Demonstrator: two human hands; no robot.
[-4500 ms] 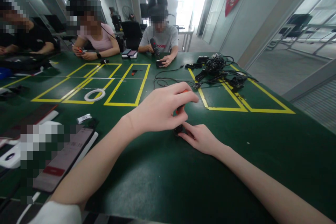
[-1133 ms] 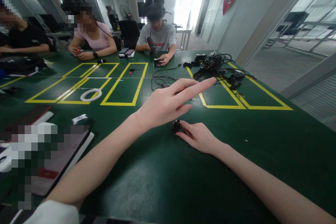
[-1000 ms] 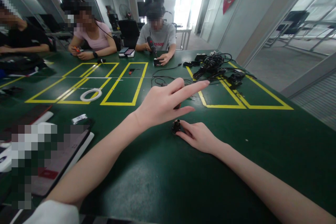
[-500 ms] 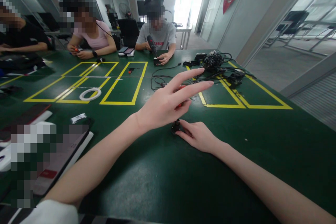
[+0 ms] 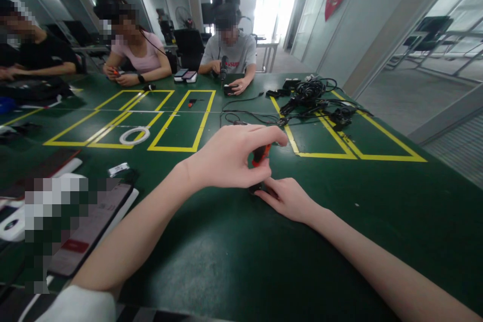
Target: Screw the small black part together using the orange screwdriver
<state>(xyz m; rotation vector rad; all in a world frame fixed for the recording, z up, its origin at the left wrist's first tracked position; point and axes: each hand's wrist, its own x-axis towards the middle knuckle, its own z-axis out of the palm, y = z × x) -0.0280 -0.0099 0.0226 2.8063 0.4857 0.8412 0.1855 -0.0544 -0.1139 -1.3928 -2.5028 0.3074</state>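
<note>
My left hand (image 5: 236,156) is curled around a black and orange tool (image 5: 261,155), with thumb and fingers closed on it. The tool stands roughly upright above a small black part (image 5: 255,188) on the green table (image 5: 211,261). Below and to the right, my right hand (image 5: 287,197) pinches that black part between thumb and fingers at the table surface. My left hand hides much of the tool, and where its lower end meets the part cannot be made out.
Tangled black cables (image 5: 309,93) lie at the back right. A white ring (image 5: 135,135) rests inside yellow tape lines. Phones (image 5: 90,231) are at the near left. Across the table, a person (image 5: 230,53) holds a power tool; two others sit further left.
The raised fingers of my left hand have bent down and closed around the orange and black tool. My right hand has stayed at the black part. The view has shifted slightly.
</note>
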